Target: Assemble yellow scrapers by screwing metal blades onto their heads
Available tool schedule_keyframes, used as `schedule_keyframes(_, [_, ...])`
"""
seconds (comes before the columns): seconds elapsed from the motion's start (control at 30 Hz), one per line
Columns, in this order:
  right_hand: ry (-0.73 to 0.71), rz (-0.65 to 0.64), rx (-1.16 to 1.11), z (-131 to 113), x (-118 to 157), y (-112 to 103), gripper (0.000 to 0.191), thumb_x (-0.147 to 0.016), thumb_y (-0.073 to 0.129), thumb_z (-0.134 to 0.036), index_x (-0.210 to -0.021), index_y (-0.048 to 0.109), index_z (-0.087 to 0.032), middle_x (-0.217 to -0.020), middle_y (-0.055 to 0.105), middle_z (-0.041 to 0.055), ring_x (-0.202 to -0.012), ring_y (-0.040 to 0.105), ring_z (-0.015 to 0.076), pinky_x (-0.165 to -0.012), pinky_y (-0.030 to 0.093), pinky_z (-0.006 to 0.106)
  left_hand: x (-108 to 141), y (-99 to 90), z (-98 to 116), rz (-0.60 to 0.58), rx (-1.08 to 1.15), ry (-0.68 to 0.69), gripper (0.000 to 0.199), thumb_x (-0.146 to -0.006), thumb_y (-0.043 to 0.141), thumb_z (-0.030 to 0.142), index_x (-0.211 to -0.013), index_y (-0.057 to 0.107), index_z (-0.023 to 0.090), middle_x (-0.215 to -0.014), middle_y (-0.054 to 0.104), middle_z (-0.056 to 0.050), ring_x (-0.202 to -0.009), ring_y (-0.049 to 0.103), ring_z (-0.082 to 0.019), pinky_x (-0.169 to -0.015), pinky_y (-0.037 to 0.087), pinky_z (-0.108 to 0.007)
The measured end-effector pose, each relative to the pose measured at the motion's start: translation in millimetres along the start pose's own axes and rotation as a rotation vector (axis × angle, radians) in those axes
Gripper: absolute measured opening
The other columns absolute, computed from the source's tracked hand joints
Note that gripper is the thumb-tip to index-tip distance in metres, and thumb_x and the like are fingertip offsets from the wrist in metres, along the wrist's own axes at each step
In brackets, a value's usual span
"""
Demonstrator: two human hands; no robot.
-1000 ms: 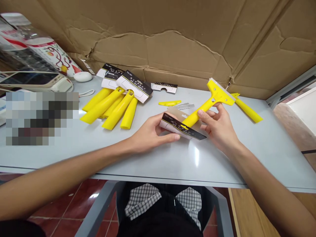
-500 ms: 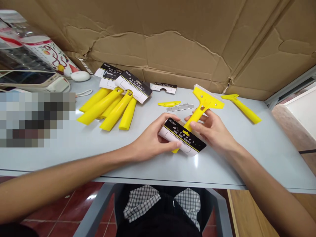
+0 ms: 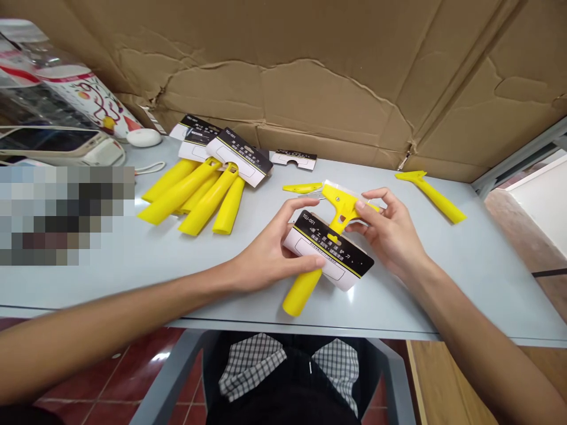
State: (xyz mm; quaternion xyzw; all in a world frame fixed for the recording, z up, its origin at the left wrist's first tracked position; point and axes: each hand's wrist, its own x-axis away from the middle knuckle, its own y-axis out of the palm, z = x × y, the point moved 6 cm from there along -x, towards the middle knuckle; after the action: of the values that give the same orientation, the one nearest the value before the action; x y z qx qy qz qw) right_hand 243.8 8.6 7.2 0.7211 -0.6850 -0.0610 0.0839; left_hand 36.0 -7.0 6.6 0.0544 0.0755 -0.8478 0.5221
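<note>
A black and white printed card (image 3: 341, 268) is held by my left hand (image 3: 277, 248), thumb across its front and fingers behind. Through the card runs a yellow scraper (image 3: 303, 292); its round handle sticks out below and its wide head rises above. My right hand (image 3: 387, 227) pinches the right side of that head between thumb and fingers. Behind the scraper head lie a small yellow strip (image 3: 302, 188) and a partly hidden metal blade. Several carded yellow scrapers (image 3: 206, 195) rest in a pile to the left.
A loose folded card (image 3: 295, 159) lies at the back of the grey table (image 3: 177, 283). Another yellow scraper (image 3: 440, 198) is at the right. Bottles (image 3: 84, 94), a phone (image 3: 53, 141) and a white earbud case (image 3: 144, 137) stand or lie at the left. Cardboard (image 3: 266, 71) walls the back.
The scraper has slid down through the card, so more handle shows below it. My right hand has moved from the scraper's neck up to its head.
</note>
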Motion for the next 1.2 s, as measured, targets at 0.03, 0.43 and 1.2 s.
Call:
schedule_keyframes(0.03, [0.002, -0.026, 0.003, 1, 1, 2, 0.045, -0.079, 0.093, -0.046, -0.101, 0.058, -0.029, -0.089, 0.079, -0.0015, -0.084, 0.076, 0.0195, -0.079, 0.063, 0.039, -1, -0.4, -2, -0.002, 0.018, -0.009, 0.082, -0.074, 0.095, 0.028, -0.144, 0.053, 0.033, -0.129, 0.07, -0.009, -0.1, 0.075, -0.027, -0.077, 0.066, -0.037])
schedule_keyframes(0.43, [0.014, -0.164, 0.044, 1, 7, 12, 0.034, -0.095, 0.074, -0.06, -0.11, 0.076, -0.029, -0.116, 0.076, 0.0048, -0.104, 0.072, 0.0223, -0.084, 0.063, 0.038, -6, 3.4, 0, 0.012, 0.111, -0.116, 0.085, -0.077, 0.094, 0.031, -0.145, 0.042, 0.033, -0.114, 0.075, -0.006, -0.081, 0.078, -0.022, -0.07, 0.066, -0.035])
schedule_keyframes(1.2, [0.174, -0.337, 0.059, 34, 24, 32, 0.141, -0.072, 0.092, -0.018, -0.17, -0.004, -0.051, -0.114, 0.069, 0.0005, -0.074, 0.076, 0.0195, -0.075, 0.068, 0.046, -43, -42.8, 7, 0.375, -0.275, 0.117, 0.064, -0.071, 0.094, 0.031, -0.125, 0.06, 0.028, -0.124, 0.065, -0.006, -0.121, 0.062, -0.028, -0.098, 0.058, -0.044])
